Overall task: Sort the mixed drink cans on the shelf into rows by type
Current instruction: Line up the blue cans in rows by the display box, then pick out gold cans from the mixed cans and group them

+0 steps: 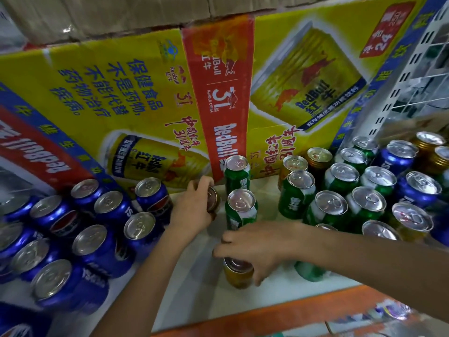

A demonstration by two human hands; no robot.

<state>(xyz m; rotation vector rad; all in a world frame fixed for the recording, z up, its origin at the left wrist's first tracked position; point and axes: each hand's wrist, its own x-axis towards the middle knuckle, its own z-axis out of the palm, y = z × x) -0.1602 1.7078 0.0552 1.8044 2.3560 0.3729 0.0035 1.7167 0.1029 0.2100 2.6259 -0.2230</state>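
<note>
Shelf [194, 300], white, fronted by an orange edge strip [291, 310], backed by yellow Red Bull cartons [121, 93] printed with blue and red text. Far left: blue Pepsi cans [90, 242], upright and packed close, ten tops counted, an eleventh cut off at the lower-left corner. Next: left hand [192, 212], fingers curled round a brown-gold can [213, 200] that stands near the cartons, just right of the Pepsi group. Centre: two green cans [237, 176], upright, one in front of the other, forming a short column just beside the left hand's can. In front of that column: right hand [255, 246], reaching in from the right, fingers and thumb closed from above on the rim of a yellow-gold can [239, 276] standing on bare shelf; one further green can [308, 272] partly hidden under the right forearm. Right: mixed cluster, upright, touching or nearly so; seven green Sprite-type cans [295, 200] counted; four gold cans [318, 158], two at the cluster's back left, two at its far back right; one yellow can [411, 220] at the front; three blue cans [421, 190], one cut by the frame edge; one silver top [379, 231] whose body colour cannot be told. Upper right: white slotted upright panel [413, 69].
</note>
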